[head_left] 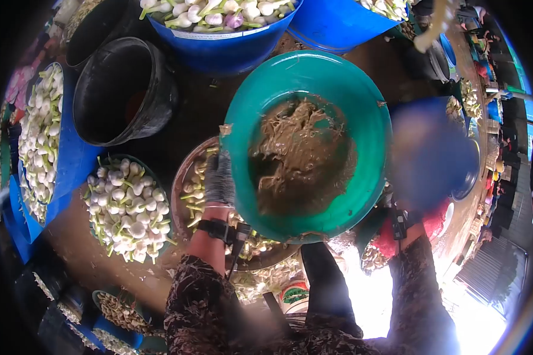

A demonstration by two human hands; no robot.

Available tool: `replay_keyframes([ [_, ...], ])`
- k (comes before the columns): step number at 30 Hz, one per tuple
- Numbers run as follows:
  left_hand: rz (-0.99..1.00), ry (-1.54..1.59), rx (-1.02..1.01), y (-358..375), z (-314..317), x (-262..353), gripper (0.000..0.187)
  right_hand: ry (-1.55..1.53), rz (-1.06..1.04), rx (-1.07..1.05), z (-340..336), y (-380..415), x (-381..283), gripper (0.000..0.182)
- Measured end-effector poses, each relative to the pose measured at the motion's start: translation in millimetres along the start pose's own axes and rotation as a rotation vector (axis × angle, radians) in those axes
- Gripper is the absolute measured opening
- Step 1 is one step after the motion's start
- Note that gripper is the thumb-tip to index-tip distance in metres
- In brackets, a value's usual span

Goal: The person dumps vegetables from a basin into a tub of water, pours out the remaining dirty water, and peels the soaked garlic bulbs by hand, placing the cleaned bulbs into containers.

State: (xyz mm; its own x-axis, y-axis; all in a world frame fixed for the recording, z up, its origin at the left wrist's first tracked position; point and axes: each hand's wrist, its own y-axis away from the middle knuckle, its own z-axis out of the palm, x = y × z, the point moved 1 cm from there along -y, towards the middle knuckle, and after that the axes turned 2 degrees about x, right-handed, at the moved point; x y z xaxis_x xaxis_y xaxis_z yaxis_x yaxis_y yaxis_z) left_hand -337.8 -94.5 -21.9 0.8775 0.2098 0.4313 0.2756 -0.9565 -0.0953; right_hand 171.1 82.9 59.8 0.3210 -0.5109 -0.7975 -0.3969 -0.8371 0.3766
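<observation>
A green basin (370, 118) is held up in front of my body, tilted so its inside shows. Brown wet peelings and murky water (302, 154) lie in it. My left hand (219, 180), in a grey glove, grips the basin's left rim. On the right side, my right hand (391, 198) is at the rim, mostly hidden by a blurred blue patch. Below the basin, a brown tub (180, 177) of garlic bulbs is partly covered.
Blue tubs of garlic (222, 50) stand at the top and far left (80, 154). An empty black bucket (115, 89) is at upper left. A heaped container of garlic bulbs (130, 210) sits below it. My legs (328, 284) show at the bottom.
</observation>
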Motion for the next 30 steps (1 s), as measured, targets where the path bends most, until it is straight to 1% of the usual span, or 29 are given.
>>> replay_keyframes([
  [1, 0.044, -0.117, -0.051, 2, 21, -41, 0.041, 0.029, -0.005, -0.100, 8, 0, 4, 0.008],
  [2, 0.093, -0.241, -0.102, -6, 18, -56, 0.044, 0.049, -0.007, -0.202, 34, 20, -12, 0.009],
  [3, 0.095, -0.252, -0.104, -5, 12, -67, 0.044, 0.079, -0.025, -0.269, 50, 48, -30, 0.011],
  [4, -0.026, -0.222, -0.255, -15, -24, -64, 0.045, 0.197, -0.100, -0.206, 70, 66, -41, 0.012],
  [5, -0.150, -0.191, -0.400, -22, -46, -65, 0.047, 0.267, -0.149, -0.213, 75, 62, -41, 0.013],
  [6, -0.151, -0.202, -0.396, -10, -30, -81, 0.047, 0.340, -0.198, -0.217, 78, 59, -42, 0.015],
  [7, -0.324, 0.471, -0.235, 11, 5, -105, 0.046, 0.238, -0.192, -0.236, 73, 49, -40, 0.015],
  [8, -0.475, 1.148, -0.042, 19, 24, -117, 0.045, 0.138, -0.192, -0.251, 65, 34, -40, 0.016],
  [9, -0.982, 1.241, -0.058, 4, 3, -82, 0.037, 0.355, -0.177, -0.166, 57, 15, -44, 0.016],
  [10, -0.971, 1.261, -0.045, 0, 14, -69, 0.037, 0.358, -0.213, -0.154, 48, 9, -61, 0.016],
  [12, -0.749, 0.633, -0.276, 6, 40, -53, 0.041, 0.655, -0.425, -0.031, 30, -11, -92, 0.017],
  [13, -0.750, 0.644, -0.261, 4, 37, -42, 0.041, 0.657, -0.443, -0.030, 25, -18, -110, 0.017],
  [15, -0.705, 0.529, -0.371, 2, 28, -25, 0.051, 0.555, -0.549, -0.164, 28, -30, -150, 0.022],
  [16, -0.707, 0.535, -0.359, 1, 24, -20, 0.051, 0.554, -0.562, -0.166, 31, -32, -171, 0.022],
  [18, -0.437, 0.163, -0.593, -2, 21, -13, 0.063, 0.438, -0.305, -0.405, 48, -29, -216, 0.029],
  [19, -0.535, 0.276, -0.646, -3, 8, -2, 0.068, 0.412, -0.338, -0.473, 46, -51, -221, 0.038],
  [20, -0.540, 0.280, -0.631, -1, 7, -1, 0.068, 0.413, -0.353, -0.479, 60, -29, -249, 0.038],
  [22, -0.510, 0.361, -0.779, 9, 12, 2, 0.063, 0.546, -0.148, -0.563, 74, 6, -301, 0.046],
  [23, -0.430, 0.358, -0.718, 23, 31, 0, 0.059, 0.590, -0.105, -0.644, 76, -5, -310, 0.053],
  [24, -0.478, 0.378, -0.810, 28, 37, 4, 0.060, 0.597, -0.116, -0.644, 81, -1, -320, 0.053],
  [26, -0.530, 0.578, -0.782, 51, 60, 16, 0.059, 0.545, -0.190, -0.720, 92, 20, -350, 0.054],
  [27, -0.540, 0.618, -0.816, 60, 74, 23, 0.058, 0.522, -0.181, -0.777, 95, 32, -368, 0.053],
  [28, -0.548, 0.658, -0.851, 65, 85, 32, 0.056, 0.531, -0.188, -0.777, 100, 38, -381, 0.053],
  [29, -0.548, 0.646, -0.758, 64, 68, 56, 0.054, 0.555, -0.243, -0.808, 105, 42, -393, 0.052],
  [30, -0.554, 0.786, -0.839, 60, 59, 72, 0.059, 0.579, -0.300, -0.838, 111, 47, -406, 0.052],
])
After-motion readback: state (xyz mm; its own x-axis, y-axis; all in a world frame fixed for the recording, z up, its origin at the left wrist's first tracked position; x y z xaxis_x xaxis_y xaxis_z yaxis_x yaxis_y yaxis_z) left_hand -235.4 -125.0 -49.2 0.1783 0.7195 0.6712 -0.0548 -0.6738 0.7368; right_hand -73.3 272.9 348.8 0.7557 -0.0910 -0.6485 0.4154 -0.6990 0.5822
